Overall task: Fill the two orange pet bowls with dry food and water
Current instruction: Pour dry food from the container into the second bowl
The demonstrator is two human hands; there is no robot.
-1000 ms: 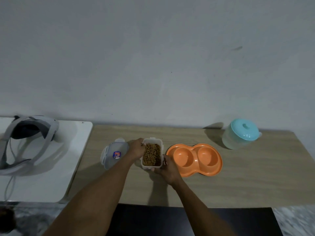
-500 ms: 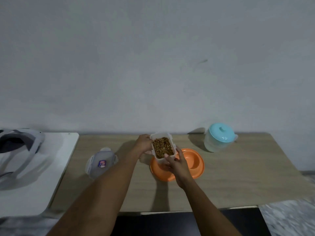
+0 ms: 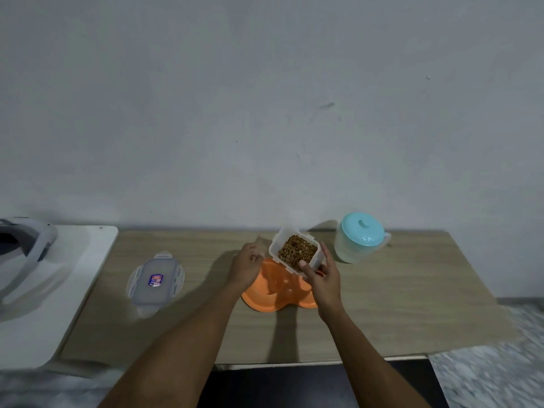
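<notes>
Head view: wooden table [image 3: 397, 304] against grey wall [image 3: 265, 98]. Right hand [image 3: 322, 278] grips tub [image 3: 294, 251] above bowls [image 3: 266, 293], mid-frame; left hand [image 3: 245, 265] loosely curled, holding nothing.

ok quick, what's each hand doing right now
Left hand: fingers loosely curled, holding nothing, beside the food container.
Right hand: closed on the food container, holding it above the orange pet bowl.

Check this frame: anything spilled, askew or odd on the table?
Nothing stands out. The clear plastic container of brown kibble is tilted in the right hand above the orange double pet bowl, as expected for pouring; no stray kibble visible on the wooden table.
</notes>
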